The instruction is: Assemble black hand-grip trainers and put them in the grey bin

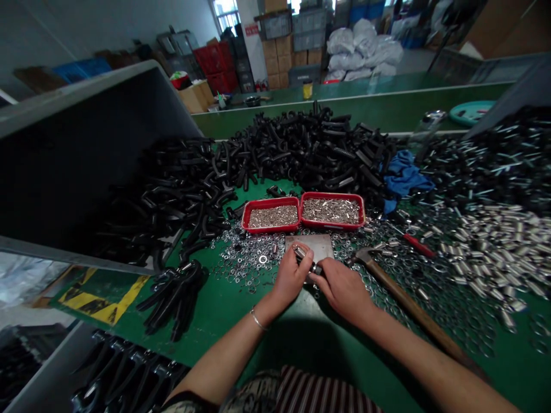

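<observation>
In the head view, my left hand is closed around a silver coil spring, which shows at the fingertips. My right hand is closed on a small black part lined up with the spring; whether the two are joined, I cannot tell. Both hands meet over a flat metal plate on the green table. Behind it stand a left red tray of tiny metal pieces and a right red tray of small pins. A wooden-handled hammer lies beside my right hand.
Black handles are heaped at the back, spilling from a grey bin at left. Loose washers surround the plate. To the right lie a red-handled screwdriver, silver springs, a blue cloth and black parts with metal rods.
</observation>
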